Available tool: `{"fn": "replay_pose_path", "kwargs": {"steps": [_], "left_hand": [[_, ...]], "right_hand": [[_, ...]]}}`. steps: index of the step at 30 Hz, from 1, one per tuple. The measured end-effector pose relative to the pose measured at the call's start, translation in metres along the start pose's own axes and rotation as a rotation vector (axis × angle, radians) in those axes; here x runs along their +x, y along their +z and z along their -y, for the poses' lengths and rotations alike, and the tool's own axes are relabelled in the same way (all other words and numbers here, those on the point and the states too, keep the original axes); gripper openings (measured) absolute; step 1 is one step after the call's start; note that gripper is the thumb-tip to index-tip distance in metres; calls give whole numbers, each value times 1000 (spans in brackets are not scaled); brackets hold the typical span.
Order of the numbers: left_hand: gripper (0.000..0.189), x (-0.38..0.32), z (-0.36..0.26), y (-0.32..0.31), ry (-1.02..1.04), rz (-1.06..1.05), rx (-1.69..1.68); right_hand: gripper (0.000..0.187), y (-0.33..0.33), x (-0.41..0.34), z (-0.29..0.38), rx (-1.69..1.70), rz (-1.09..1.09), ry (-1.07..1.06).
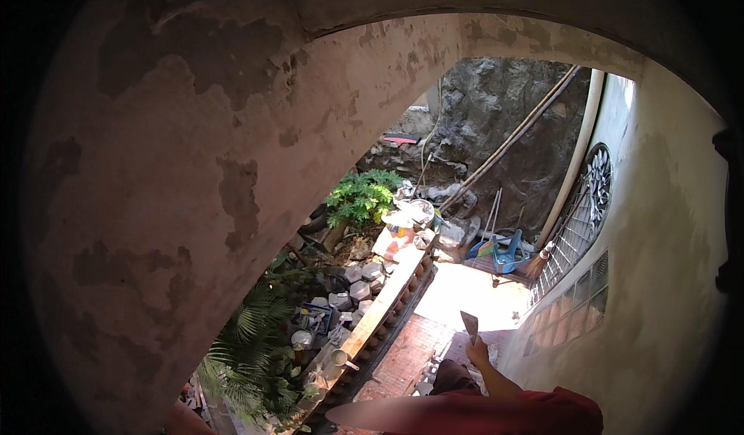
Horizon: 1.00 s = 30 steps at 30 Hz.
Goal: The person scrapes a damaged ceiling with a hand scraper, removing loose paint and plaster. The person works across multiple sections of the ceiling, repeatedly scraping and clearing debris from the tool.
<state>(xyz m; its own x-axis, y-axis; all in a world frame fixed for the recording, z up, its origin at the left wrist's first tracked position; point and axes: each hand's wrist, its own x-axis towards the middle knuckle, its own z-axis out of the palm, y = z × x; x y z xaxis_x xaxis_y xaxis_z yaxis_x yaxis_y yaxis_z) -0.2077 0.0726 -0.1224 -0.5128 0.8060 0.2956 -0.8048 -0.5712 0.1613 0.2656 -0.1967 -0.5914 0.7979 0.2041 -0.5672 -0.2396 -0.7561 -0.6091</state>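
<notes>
My right hand [477,352] grips the handle of a putty knife [469,325]. Its wide, flat blade points up and away from me, apart from any surface. Below the hand, my forearm runs back to a red sleeve. My left hand is out of view; a skin-toned patch, perhaps part of my left arm, shows at the lower left rim. A plastered surface [174,161] with flaking paint and darker bare patches fills the left and upper part of the view. To the right of the hand rises a smooth, pale wall [645,214].
A mug [339,357] stands on a long ledge [372,313]. Leafy plants [256,336] and hexagonal paving blocks [360,291] lie beyond it. A blue plastic stool [509,253], a straw broom [539,261] and leaning poles [511,138] are at the far end. A window grille [572,231] lines the right wall.
</notes>
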Motion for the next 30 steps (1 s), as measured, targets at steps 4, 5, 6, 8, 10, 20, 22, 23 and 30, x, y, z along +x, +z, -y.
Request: {"fn": "replay_pose_path", "kwargs": {"steps": [4,5,6,8,10,20,22,23,30], "left_hand": [[68,-15,-1,19,65,96,112],[67,-16,-1,24,109,107,138],[66,-17,-2,29,154,117,164],[64,-15,-6,37,247,138,213],[62,-8,-11,39,340,153,267],[58,60,-44,-27,540,117,455],[57,70,-54,-45,585,122,583],[56,76,-59,-54,637,140,700],[52,108,-79,-94,947,336,1132]], "right_hand": [[62,-32,-13,145,228,-142,-679],[63,-50,-21,178,183,-194,-838],[62,-68,-29,215,133,-269,-946],[60,-106,-50,279,181,-448,-1239],[64,-143,-70,337,198,-535,-1381],[50,-220,-140,521,256,-689,-1556],[49,-219,-143,541,268,-729,-1535],[50,-218,-144,549,279,-734,-1514],[57,-218,-130,571,350,-722,-1497]]}}
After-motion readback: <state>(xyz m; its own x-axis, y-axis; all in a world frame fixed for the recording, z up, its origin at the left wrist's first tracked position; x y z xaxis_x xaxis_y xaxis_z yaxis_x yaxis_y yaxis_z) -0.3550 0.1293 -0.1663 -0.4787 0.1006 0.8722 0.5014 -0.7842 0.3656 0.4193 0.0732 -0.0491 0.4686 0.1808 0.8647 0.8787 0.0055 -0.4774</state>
